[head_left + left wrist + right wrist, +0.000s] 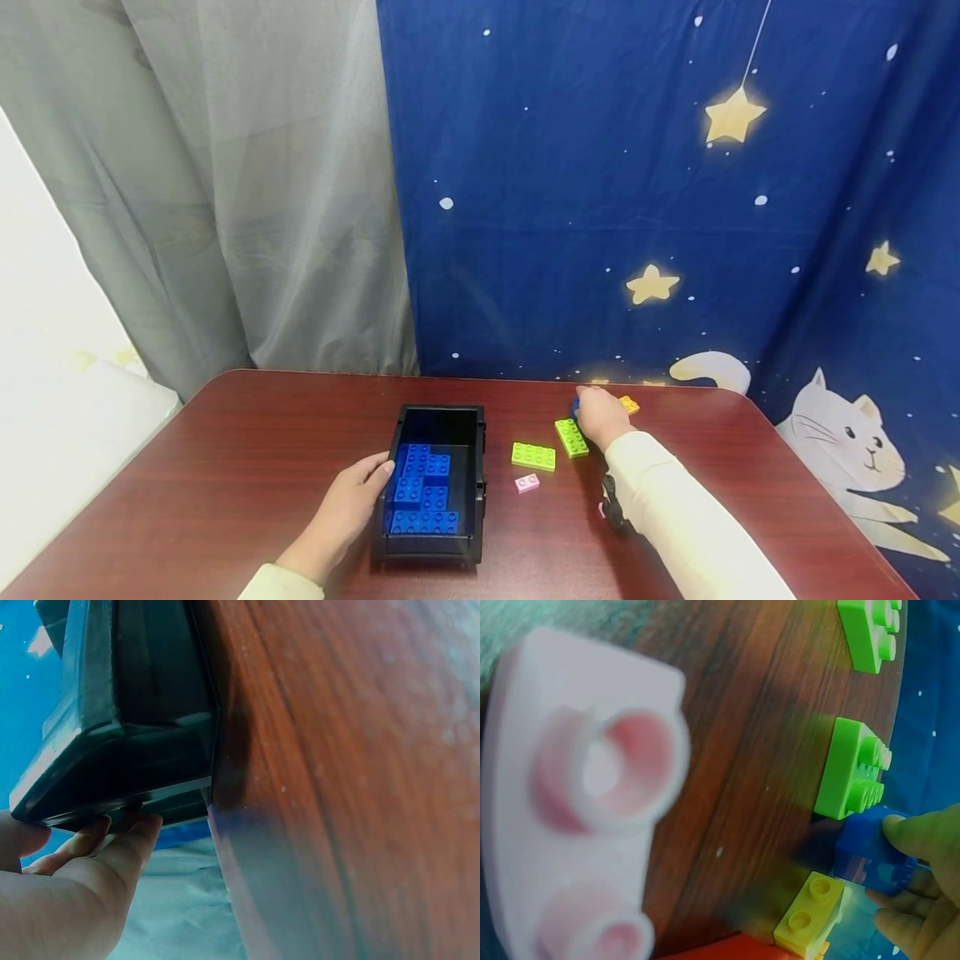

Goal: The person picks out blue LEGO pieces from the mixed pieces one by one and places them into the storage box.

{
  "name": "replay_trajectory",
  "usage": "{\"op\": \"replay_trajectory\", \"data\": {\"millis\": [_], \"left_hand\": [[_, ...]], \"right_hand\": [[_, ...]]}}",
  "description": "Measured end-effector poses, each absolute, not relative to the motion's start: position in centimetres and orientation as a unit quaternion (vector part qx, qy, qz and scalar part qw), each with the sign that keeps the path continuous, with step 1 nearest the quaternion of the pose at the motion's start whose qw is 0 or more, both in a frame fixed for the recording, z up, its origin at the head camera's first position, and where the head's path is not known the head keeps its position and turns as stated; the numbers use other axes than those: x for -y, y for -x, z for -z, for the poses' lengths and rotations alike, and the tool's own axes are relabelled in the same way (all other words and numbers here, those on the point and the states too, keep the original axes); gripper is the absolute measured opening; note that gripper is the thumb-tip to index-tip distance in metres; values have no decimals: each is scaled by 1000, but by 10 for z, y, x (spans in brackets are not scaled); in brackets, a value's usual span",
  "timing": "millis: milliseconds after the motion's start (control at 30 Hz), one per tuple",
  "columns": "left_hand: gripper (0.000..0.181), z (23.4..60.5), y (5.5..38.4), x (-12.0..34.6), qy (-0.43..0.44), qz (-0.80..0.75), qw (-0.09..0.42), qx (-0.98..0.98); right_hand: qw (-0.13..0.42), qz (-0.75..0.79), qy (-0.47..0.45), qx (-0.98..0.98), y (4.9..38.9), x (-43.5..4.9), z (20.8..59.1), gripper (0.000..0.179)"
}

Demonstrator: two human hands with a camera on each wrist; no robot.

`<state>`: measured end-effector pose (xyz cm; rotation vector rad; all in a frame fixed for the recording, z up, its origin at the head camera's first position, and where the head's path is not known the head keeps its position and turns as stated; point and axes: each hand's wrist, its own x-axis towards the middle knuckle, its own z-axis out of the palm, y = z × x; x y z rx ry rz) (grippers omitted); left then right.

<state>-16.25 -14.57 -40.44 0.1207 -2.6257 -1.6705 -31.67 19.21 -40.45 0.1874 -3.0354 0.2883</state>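
Note:
My left hand (348, 504) grips the left wall of a black plastic bin (423, 547), thumb at the rim and fingers against the outer side. Several blue building blocks (424, 522) lie inside the bin. Farther off, at the back right of the table, my right hand (602, 417) pinches a blue building block (866, 851), mostly hidden by the hand in the head view. Right beside that block are a lime green block (572, 438) and a yellow block (810, 915).
Between bin and right arm lie another lime green block (533, 456) and a small pink block (527, 483). A second pink block (570, 772) looms large in the right wrist view, with a red piece (735, 949) below. Curtains (525, 208) hang behind the table (285, 433).

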Motion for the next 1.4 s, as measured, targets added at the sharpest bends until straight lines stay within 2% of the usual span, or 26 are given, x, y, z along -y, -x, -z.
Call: {"op": "replay_trajectory", "data": {"millis": [767, 1100, 1400], "left_hand": [[43, 405, 163, 146, -45, 540, 10, 841], [43, 404, 162, 146, -45, 541, 13, 840], [44, 404, 163, 146, -41, 539, 11, 841]], "right_hand": [[54, -126, -73, 988, 303, -189, 393, 42], [136, -175, -121, 968, 281, -173, 370, 42], [142, -209, -149, 956, 257, -150, 348, 49]]}}
